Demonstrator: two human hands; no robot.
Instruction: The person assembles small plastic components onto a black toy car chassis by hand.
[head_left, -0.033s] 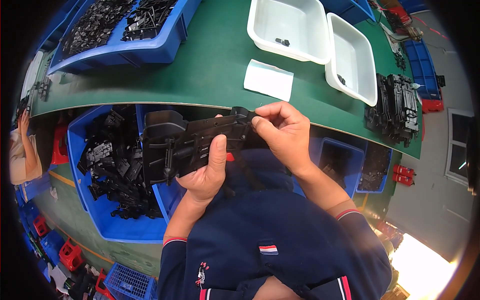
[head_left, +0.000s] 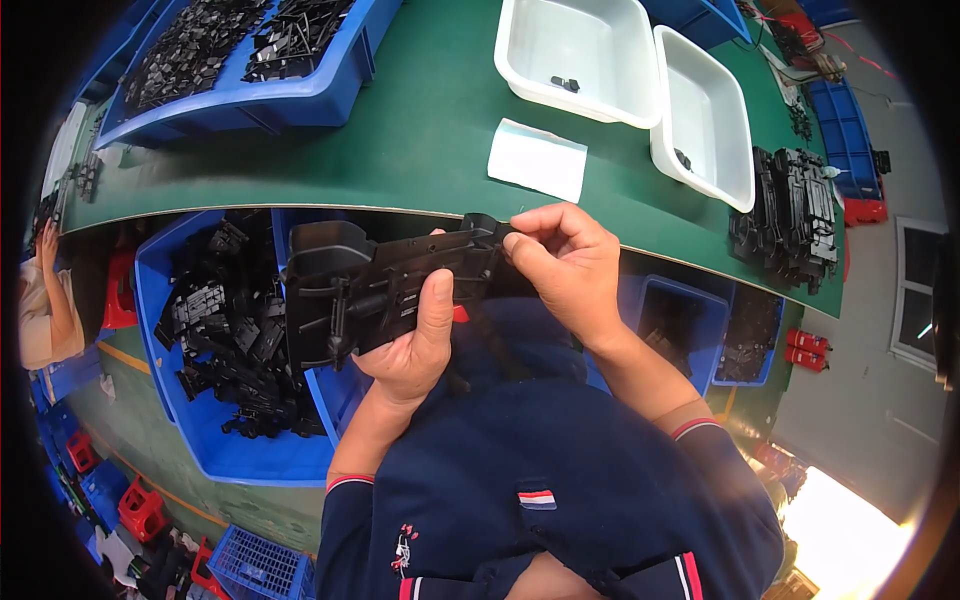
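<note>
A long black plastic part is held level in front of my chest, just below the front edge of the green table. My left hand grips it from underneath, thumb pressed up on its face. My right hand pinches its right end between thumb and fingers. Its left end is a boxy hollow shape that hangs over a blue bin full of similar black parts.
Two white trays stand on the table, each with a small dark piece; a white sheet lies before them. Blue bins of black parts sit at back left. Stacked black parts lie right. Another person's arm shows far left.
</note>
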